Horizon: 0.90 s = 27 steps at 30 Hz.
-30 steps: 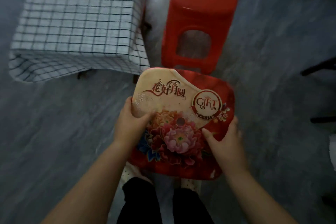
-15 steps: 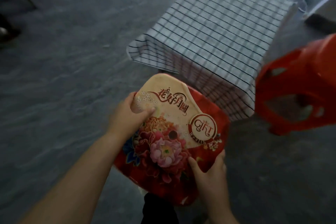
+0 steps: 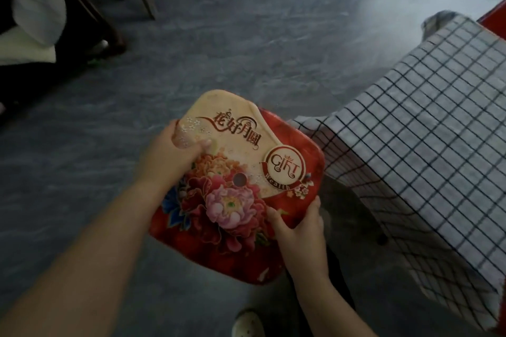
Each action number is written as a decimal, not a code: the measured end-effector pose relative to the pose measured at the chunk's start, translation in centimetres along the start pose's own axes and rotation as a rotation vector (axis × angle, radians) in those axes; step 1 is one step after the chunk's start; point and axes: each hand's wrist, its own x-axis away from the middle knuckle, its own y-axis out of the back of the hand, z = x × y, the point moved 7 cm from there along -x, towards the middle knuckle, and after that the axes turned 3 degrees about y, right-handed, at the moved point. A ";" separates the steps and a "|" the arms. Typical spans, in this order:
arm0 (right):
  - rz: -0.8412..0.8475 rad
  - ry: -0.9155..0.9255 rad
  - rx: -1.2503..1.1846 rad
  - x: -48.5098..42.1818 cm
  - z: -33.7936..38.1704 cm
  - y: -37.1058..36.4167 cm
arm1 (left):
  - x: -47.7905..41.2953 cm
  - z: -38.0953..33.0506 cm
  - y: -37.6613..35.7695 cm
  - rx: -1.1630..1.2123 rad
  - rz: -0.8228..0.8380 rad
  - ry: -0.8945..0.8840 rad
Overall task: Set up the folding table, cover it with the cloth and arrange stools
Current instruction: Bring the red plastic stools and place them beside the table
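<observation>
Left grip (image 3: 169, 157) and right grip (image 3: 298, 232) still clasp the floral stool (image 3: 235, 194), cloth-covered table (image 3: 427, 145) now rightward.

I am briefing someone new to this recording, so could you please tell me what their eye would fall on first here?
The red stool, its seat printed with large flowers and a round GIFT badge, fills the middle, gripped at its edges by the left hand and the right hand. At the right, a black-and-white checked cloth lies spread, its corner hanging down beside the stool.
</observation>
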 end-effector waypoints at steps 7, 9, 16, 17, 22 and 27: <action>0.153 0.068 -0.090 -13.7 10.0 -0.7 | -11.3 -10.8 3.3 -0.043 -0.124 0.001; 0.165 0.099 -0.116 -17.1 12.4 -0.1 | -13.5 -14.4 3.9 -0.075 -0.147 -0.016; 0.149 0.175 -0.239 -29.1 20.2 6.0 | -21.1 -28.4 3.4 -0.154 -0.161 -0.175; 0.133 0.183 -0.250 -30.7 20.8 7.0 | -22.2 -29.9 2.5 -0.150 -0.149 -0.197; 0.011 0.202 -0.255 -37.0 21.3 12.3 | -27.4 -35.8 -4.2 -0.103 -0.002 -0.255; -0.090 0.123 -0.240 -41.6 17.9 16.3 | -33.7 -37.9 -13.1 -0.039 0.260 -0.242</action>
